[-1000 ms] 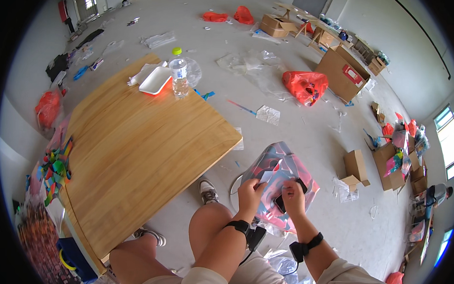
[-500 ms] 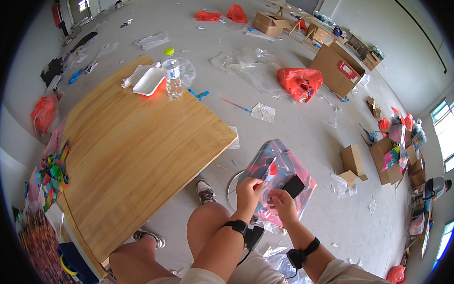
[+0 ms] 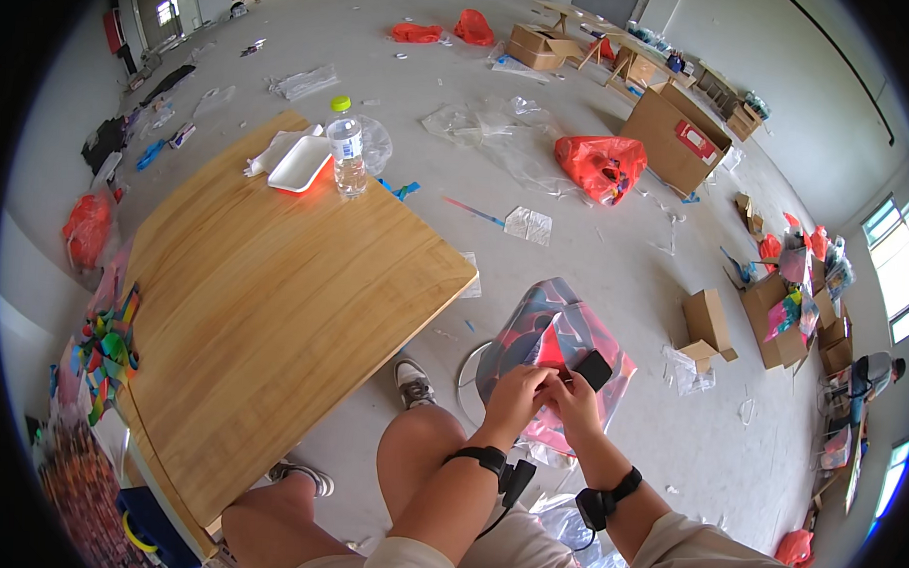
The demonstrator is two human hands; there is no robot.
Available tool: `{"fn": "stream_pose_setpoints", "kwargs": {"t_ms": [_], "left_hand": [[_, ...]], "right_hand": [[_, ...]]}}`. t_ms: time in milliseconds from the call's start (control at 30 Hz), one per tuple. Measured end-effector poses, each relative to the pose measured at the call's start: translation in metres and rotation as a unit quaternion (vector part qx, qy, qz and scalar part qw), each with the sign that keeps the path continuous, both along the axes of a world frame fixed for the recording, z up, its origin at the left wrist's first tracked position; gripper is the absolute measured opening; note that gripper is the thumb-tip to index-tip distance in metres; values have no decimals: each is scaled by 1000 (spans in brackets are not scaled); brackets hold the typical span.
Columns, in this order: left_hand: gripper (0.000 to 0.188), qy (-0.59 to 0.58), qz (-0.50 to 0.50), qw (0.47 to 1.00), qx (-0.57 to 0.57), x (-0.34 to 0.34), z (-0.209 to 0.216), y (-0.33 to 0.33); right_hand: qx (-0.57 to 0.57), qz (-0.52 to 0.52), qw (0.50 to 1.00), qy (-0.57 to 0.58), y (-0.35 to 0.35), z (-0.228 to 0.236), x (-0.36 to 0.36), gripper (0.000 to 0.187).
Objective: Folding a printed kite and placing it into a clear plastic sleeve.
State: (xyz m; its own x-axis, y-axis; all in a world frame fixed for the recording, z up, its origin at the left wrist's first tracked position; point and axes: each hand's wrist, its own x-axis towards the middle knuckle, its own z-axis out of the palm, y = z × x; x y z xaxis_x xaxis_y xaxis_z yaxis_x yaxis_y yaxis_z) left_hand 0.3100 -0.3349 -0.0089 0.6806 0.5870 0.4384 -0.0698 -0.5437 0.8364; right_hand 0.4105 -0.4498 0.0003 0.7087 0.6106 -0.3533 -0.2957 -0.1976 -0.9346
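My left hand [image 3: 516, 398] and my right hand [image 3: 574, 406] meet with fingers bent and pinched together over a stool-like seat [image 3: 523, 331] covered with pink, red and grey patterned sheeting. From the left fingers rises a small pointed red piece [image 3: 549, 347], thin like film or cloth. What lies between the right fingertips is hidden. Just beyond the right fingers, a black phone-like slab [image 3: 594, 368] rests on the sheeting. Both wrists wear black straps with small boxes and cables.
At left stands a wooden table [image 3: 284, 278] bearing a clear bottle [image 3: 347, 152] with a yellow-green cap and a white tray [image 3: 301, 162]. Colourful strips [image 3: 107, 357] hang at its left. Cardboard boxes [image 3: 675, 136], a red bag [image 3: 601, 167] and plastic scraps lie about the floor.
My hands have come together; they were apart before. The right hand moved left and slightly up to the left fingers. The red piece now stands more upright and shows more of its red face.
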Motion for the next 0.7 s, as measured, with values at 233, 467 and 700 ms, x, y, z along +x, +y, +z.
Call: {"fn": "stream_pose_setpoints", "kwargs": {"t_ms": [233, 467, 700], "left_hand": [[38, 95, -10, 994, -48, -4, 4, 0], [31, 192, 53, 980, -12, -4, -20, -10], [42, 311, -17, 932, -184, 1, -20, -7]], "right_hand": [[21, -87, 987, 136, -13, -9, 10, 12], [77, 43, 994, 61, -33, -3, 53, 16], [-233, 462, 616, -594, -47, 30, 125, 100]]}}
